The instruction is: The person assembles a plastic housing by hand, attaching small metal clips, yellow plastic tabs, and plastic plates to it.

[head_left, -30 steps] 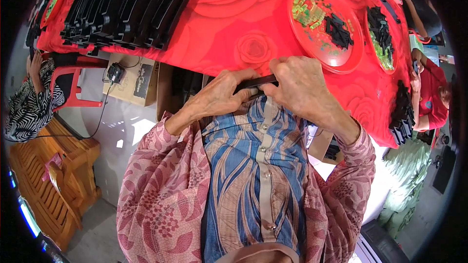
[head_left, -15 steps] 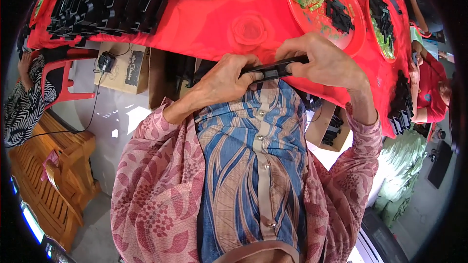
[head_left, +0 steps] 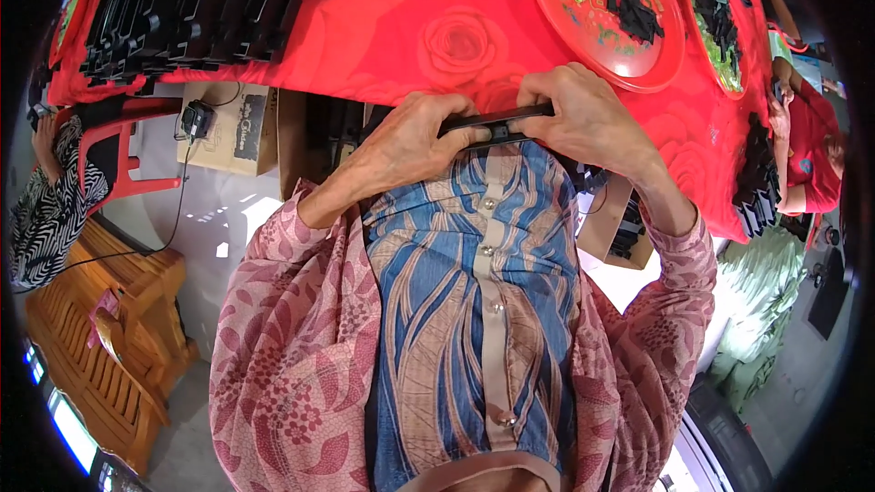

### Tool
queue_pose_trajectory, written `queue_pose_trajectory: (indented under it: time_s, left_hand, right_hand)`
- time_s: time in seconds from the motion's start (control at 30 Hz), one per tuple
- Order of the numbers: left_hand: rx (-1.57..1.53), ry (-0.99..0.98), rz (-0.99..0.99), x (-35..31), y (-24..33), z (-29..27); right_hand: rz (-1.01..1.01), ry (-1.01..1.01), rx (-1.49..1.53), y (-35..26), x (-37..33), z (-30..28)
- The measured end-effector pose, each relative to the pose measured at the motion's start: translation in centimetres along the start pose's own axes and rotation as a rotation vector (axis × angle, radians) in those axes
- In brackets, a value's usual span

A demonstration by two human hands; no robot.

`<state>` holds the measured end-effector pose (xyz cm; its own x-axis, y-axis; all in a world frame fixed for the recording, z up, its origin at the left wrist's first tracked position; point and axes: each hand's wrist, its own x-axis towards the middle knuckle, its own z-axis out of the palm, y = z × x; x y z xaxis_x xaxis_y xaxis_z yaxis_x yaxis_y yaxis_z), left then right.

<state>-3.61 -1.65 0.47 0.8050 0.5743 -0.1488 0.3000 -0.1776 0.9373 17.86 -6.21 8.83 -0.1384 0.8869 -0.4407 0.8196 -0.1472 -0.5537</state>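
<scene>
A long, narrow black plastic strip [head_left: 500, 132] is held level between my two hands, just in front of my patterned shirt and by the near edge of the red table. My left hand [head_left: 421, 138] is closed round its left end, with the thumb pressed along the side toward me. Round the other end, my right hand [head_left: 583, 118] is closed too, its thumb close to the middle. A small block-like part shows at the strip's middle, between the thumbs. The fingertips on the far side are hidden.
Rows of long black strips [head_left: 196, 9] lie at the table's far left. A red tray [head_left: 652, 82] holds yellow-green and black small pieces; a second tray [head_left: 729, 82] sits right of it. A cardboard box [head_left: 223, 141] stands below. Other people sit at both sides.
My right hand has tilted and shifted slightly left and down along the black strip, and the strip lies more level. My left hand keeps its hold.
</scene>
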Motion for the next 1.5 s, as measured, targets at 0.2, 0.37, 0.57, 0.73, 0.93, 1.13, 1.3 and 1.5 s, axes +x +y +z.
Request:
queue_pose_trajectory:
  time_s: [0.2, 0.37, 0.57, 0.73, 0.93, 1.13, 1.3, 1.5]
  left_hand:
    - [-0.01, -0.038, -0.022, -0.1, 0.9, -0.4]
    - [0.076, -0.044, 0.006, -0.3, 1.4, -0.9]
    - [-0.009, 0.022, 0.003, -0.6, 1.2, -0.3]
    - [0.015, -0.029, -0.113, -0.7, 2.1, -0.5]
    - [0.069, 0.0, -0.058, -1.0, 1.7, -0.2]
    - [0.1, -0.031, -0.058, -1.2, 1.2, 0.1]
    - [0.138, 0.006, -0.027, -1.5, 0.7, 0.6]
    - [0.128, 0.008, -0.05, -1.6, 0.3, 0.8]
  right_hand:
    - [-0.165, 0.058, -0.014, 0.6, -0.2, 0.4]
    - [-0.198, 0.084, 0.01, -0.3, -0.3, 0.4]
    - [-0.258, 0.117, 0.03, 1.2, 0.2, 1.4]
    - [-0.234, 0.1, 0.036, 1.1, 0.0, 1.8]
    - [-0.25, 0.119, 0.068, 1.0, -0.2, 2.3]
    - [-0.185, 0.079, 0.096, 0.9, -0.4, 3.0]
    - [-0.162, 0.084, 0.122, 1.1, -0.3, 3.5]
    - [-0.194, 0.03, 0.161, 1.5, -0.1, 3.5]
